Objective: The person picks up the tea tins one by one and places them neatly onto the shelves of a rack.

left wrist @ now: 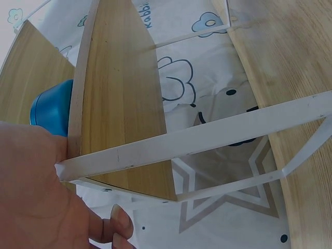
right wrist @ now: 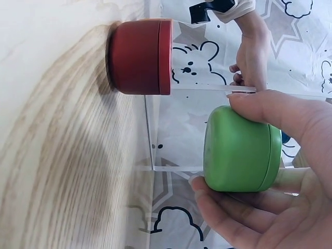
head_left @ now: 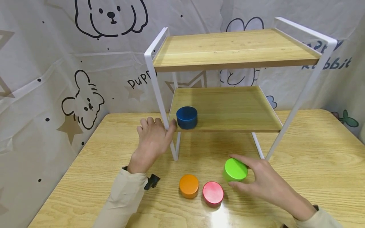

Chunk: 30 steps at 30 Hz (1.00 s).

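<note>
My right hand [head_left: 266, 182] holds a green round tin [head_left: 235, 170] between thumb and fingers. In the right wrist view the green tin [right wrist: 241, 150] hangs clear of the tabletop. A red tin [head_left: 213, 193] and an orange tin [head_left: 189, 186] stand side by side on the table, left of that hand. My left hand [head_left: 152, 139] is at the front left post of a two-tier shelf rack [head_left: 196, 66], the thumb hooked round the post. Just beside that thumb, a blue tin [head_left: 187, 118] sits at the front left corner of the lower shelf [head_left: 228, 107].
The rack's white metal frame has a right front post [head_left: 302, 95] rising near my right hand. The wooden table [head_left: 97, 177] ends at a patterned cloth backdrop [head_left: 119, 57] behind and to the left. The upper shelf overhangs the lower one.
</note>
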{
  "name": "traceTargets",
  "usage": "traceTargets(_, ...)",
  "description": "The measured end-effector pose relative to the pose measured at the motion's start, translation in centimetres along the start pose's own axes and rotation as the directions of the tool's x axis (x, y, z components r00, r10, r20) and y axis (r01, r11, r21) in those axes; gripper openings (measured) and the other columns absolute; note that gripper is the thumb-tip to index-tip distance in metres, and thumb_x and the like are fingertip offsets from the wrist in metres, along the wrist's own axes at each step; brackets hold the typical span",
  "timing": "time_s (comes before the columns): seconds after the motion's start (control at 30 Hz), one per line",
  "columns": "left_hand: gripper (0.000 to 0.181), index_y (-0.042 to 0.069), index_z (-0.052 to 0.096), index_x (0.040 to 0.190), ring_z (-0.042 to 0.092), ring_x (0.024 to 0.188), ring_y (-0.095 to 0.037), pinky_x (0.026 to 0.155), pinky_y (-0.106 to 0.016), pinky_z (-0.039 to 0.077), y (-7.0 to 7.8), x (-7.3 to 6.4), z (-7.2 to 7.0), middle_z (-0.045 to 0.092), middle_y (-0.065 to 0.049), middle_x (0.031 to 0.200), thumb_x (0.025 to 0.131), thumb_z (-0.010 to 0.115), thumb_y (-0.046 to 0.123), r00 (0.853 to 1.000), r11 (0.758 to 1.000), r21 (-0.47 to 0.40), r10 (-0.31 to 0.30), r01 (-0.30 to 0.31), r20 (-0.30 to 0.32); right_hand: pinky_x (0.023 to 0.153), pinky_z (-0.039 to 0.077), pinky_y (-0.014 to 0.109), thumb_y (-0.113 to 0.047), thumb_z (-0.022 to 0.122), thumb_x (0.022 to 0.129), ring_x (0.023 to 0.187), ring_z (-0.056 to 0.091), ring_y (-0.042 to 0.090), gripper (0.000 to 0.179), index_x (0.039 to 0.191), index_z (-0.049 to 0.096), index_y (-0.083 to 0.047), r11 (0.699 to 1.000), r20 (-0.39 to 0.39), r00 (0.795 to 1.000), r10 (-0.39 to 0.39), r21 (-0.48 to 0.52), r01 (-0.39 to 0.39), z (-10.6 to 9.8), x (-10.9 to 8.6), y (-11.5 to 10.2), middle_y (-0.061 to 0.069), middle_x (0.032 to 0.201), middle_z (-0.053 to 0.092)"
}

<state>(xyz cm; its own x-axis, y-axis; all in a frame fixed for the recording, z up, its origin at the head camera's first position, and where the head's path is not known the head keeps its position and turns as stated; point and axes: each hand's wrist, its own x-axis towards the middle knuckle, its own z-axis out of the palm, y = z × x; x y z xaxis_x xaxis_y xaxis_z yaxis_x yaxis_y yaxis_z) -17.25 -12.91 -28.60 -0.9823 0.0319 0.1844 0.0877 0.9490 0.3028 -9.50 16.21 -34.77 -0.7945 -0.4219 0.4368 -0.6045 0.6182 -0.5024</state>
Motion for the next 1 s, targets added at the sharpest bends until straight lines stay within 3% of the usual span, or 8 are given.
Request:
traceTargets(0.57, 0.058, 0.001, 0.047, 0.076, 0.033, 0.086, -0.037, 0.074, -0.046, 0.026, 0.2, 0.0, -0.2, 0.041, -0.018, 0.084, 0.101, 0.027, 0.049, 1.0, 1.0, 0.014, 0.002, -0.002, -0.001, 0.074, 0.053, 0.029, -0.016, 0.088, 0.065, 0.088, 0.062, 0.01, 0.062, 0.121, 0.062, -0.001, 1.0, -0.017, 1.0, -0.011, -0.019, 0.011, -0.5, 1.0, -0.6, 0.001, 0.105, 0.069)
traceTargets(1.0, 0.058, 0.001, 0.048, 0.076, 0.033, 0.087, -0.037, 0.075, -0.047, 0.026, 0.1, 0.0, -0.1, 0.041, -0.018, 0.084, 0.101, 0.027, 0.049, 1.0, 1.0, 0.016, -0.006, 0.006, 0.008, 0.071, 0.052, 0.026, -0.014, 0.087, 0.065, 0.084, 0.06, 0.007, 0.06, 0.119, 0.063, -0.004, 0.999, -0.04, 0.998, -0.041, -0.014, 0.041, -0.9, 1.7, -0.9, -0.003, 0.102, 0.068)
